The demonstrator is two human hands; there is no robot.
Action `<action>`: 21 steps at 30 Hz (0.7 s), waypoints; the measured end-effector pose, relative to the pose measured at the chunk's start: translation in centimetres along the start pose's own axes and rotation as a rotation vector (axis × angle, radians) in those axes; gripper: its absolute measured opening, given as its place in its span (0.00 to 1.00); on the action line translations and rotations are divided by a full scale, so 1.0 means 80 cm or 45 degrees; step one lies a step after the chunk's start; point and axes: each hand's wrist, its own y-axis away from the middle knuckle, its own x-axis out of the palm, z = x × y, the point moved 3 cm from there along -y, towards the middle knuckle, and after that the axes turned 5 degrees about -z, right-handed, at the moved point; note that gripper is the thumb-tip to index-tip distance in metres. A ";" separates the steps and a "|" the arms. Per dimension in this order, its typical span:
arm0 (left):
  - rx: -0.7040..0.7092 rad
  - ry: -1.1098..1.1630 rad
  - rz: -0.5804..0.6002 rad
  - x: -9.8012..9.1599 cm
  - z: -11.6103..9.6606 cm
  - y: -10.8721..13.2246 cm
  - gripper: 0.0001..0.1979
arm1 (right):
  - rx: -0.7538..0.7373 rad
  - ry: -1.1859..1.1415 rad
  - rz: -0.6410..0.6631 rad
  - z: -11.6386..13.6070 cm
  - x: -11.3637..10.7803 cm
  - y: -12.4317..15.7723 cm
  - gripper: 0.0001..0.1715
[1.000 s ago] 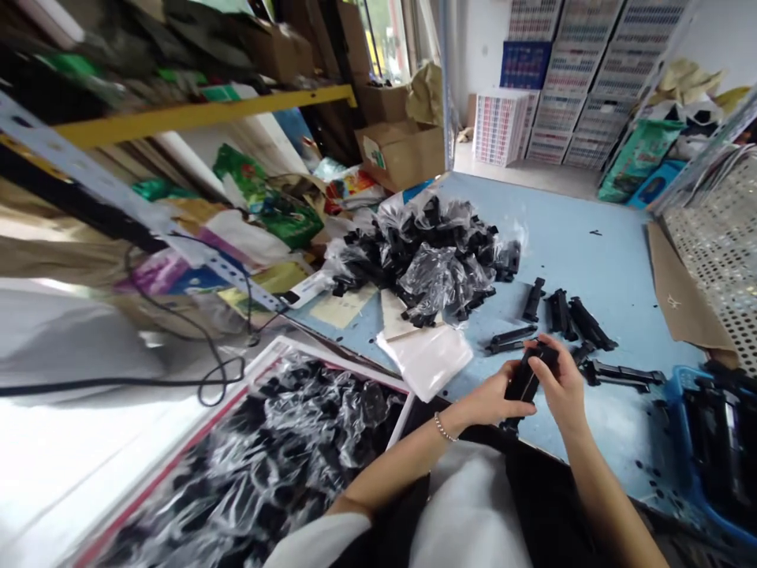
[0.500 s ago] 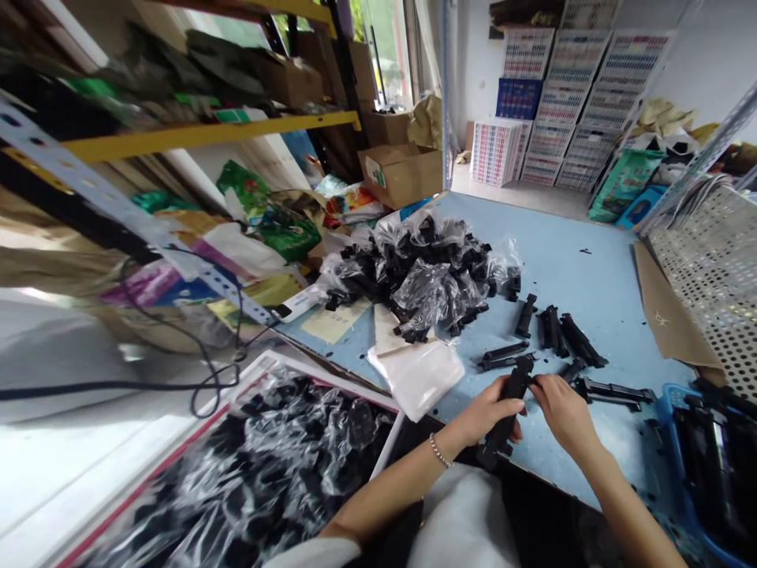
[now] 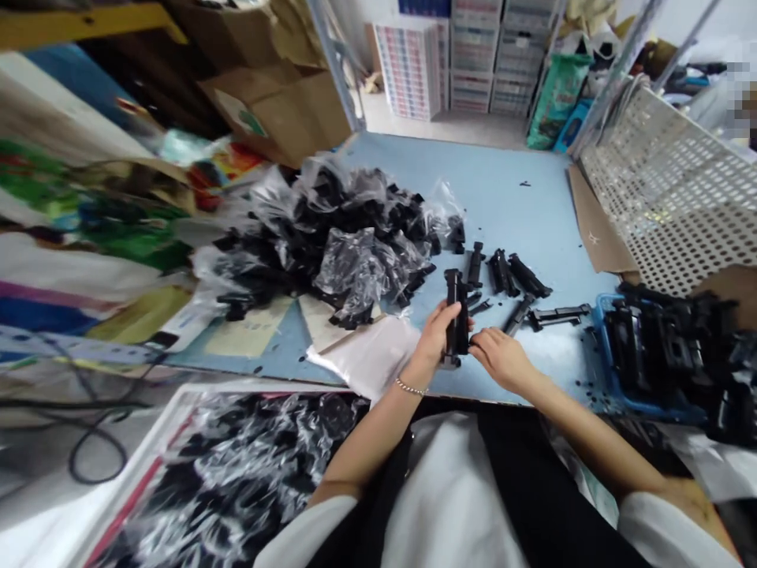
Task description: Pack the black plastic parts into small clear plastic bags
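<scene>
My left hand [image 3: 436, 338] is wrapped round a long black plastic part [image 3: 455, 315], held upright above the table's front edge. Close against the part's lower right side is my right hand [image 3: 501, 359], its fingers pinched together; whatever they hold is hidden or too small to name. Behind my hands, several similar black parts [image 3: 526, 274] lie loose on the blue table [image 3: 509, 197]. To the left of the held part, a stack of clear plastic bags [image 3: 370, 359] lies flat near the edge.
A heap of bagged black parts [image 3: 355, 237] covers the table's left side. At right stands a blue basket [image 3: 612, 379] full of black parts. A box of bagged parts [image 3: 171, 430] sits below at left. A perforated white panel [image 3: 662, 189] borders the right.
The view has swung right and down. The black part in my left hand stands more upright now, and my right hand has moved from its upper end to its lower right side.
</scene>
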 end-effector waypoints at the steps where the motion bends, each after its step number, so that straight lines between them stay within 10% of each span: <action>1: -0.020 0.007 -0.001 0.001 -0.001 0.001 0.27 | -0.077 0.103 0.011 0.005 0.002 0.003 0.19; 7: -0.031 -0.081 -0.062 -0.001 0.026 0.023 0.24 | -0.123 0.087 0.098 0.007 0.027 0.030 0.15; 13: 0.165 -0.473 -0.108 -0.038 0.075 0.029 0.24 | 0.410 -0.263 0.427 -0.015 0.051 0.056 0.18; 21: 0.612 -1.531 -0.009 -0.024 0.099 0.018 0.17 | 1.250 0.247 0.097 -0.119 0.000 0.026 0.22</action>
